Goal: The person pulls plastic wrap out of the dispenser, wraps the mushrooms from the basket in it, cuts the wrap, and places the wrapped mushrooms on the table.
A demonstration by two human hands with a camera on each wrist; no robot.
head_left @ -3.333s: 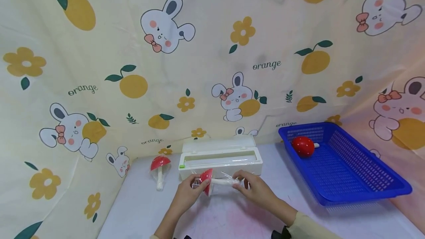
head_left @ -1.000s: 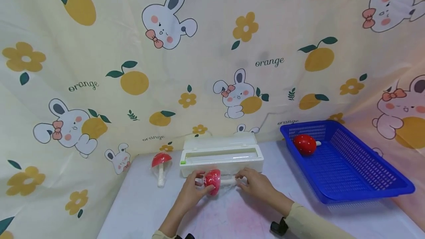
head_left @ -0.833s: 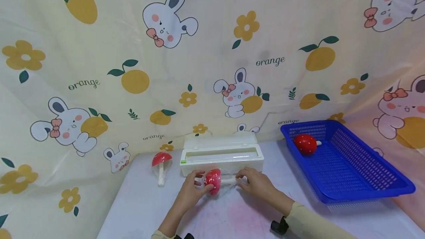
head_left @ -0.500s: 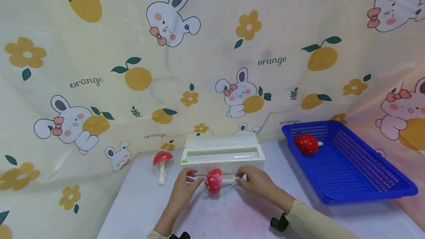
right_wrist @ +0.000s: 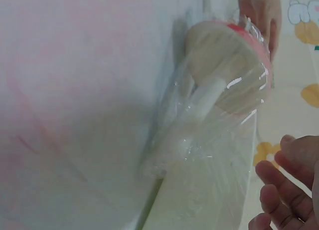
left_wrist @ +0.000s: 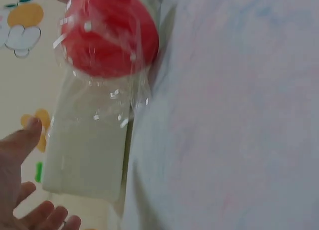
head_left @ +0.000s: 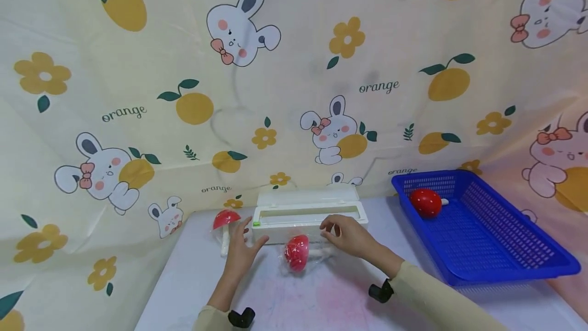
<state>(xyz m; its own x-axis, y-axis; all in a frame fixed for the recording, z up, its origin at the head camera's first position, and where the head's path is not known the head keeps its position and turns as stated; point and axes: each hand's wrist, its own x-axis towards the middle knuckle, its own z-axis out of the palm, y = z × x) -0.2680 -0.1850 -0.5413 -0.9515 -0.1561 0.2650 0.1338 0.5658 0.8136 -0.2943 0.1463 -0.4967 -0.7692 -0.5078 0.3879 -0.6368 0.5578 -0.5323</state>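
A red-and-white mushroom [head_left: 296, 253], loosely wrapped in clear film [left_wrist: 119, 103], lay on its side on the table [head_left: 275, 300], just in front of a long white box [head_left: 280, 234]. Its cap was a glossy, rounded dome with white dots, the underside pale and streaked; its white stem, a slim rod, pointed to the right. The film was thin and crinkled, full of small bright glints, and it bunched past the cap and along the stem.

The right hand [head_left: 350, 235] was just beside the stem, its fingers loosely bent and grasping nothing. The left hand [head_left: 240, 253] was released as well, thumb and fingers spread, nearest to a second mushroom [head_left: 225, 218] in film at the left; whether it touched that one could not be told. The box was smooth and straight-sided, its lid tipped up at the back, with a green tab [head_left: 256, 224] at the left. To the right, a third mushroom [head_left: 425, 203], red and spotted, lay in a blue basket [head_left: 487, 241] with sloping walls pierced by rows of small holes.

The table's surface was whitish, smudged with pink. Behind it hung a cream curtain [head_left: 294, 65], softly creased, printed with rabbits, oranges, yellow flowers and the word "orange", and tinted pinker at the right. Beige sleeves [head_left: 443, 298] covered both forearms.
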